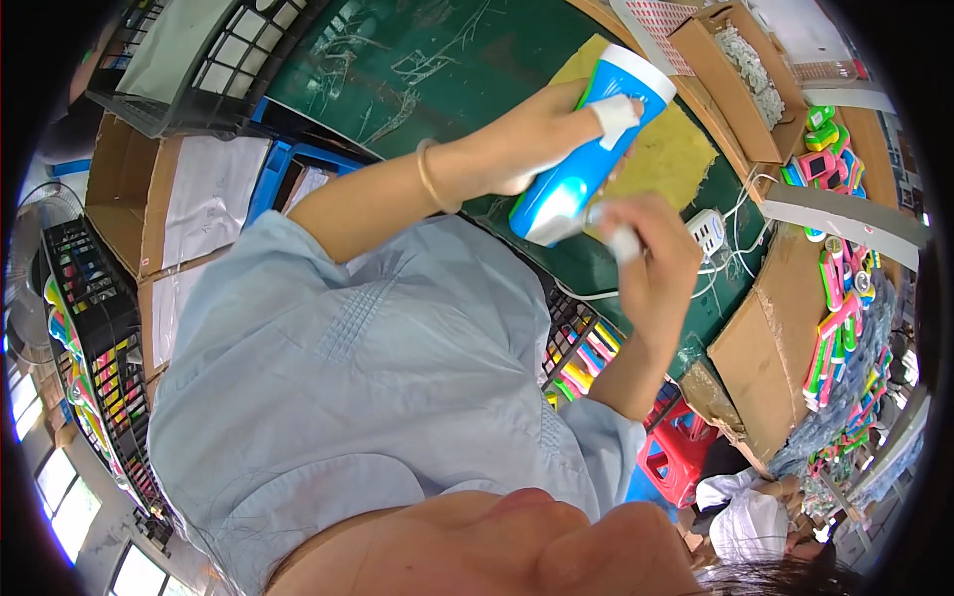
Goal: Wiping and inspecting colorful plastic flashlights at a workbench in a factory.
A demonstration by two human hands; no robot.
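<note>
My left hand [542,134] is closed round a blue tube-shaped casing [569,187] with a white end and a green edge. White tape is wrapped round that thumb, and the casing is tilted with its white end up and away to the right. At its lower end, the casing looks shiny and catches the light. Close beside that end is my right hand [658,253], its fingers curled in a pinch, with a white wrap on one finger. Whatever those fingertips may hold is too blurred to name.
Under my hands lies a yellow sheet [671,159] on a green table [328,84]. A white power strip [707,233] with cables sits at right. Beyond are a cardboard box [735,79] of small pale parts and several colourful casings [840,298]. Black crates [214,70] stand at left.
</note>
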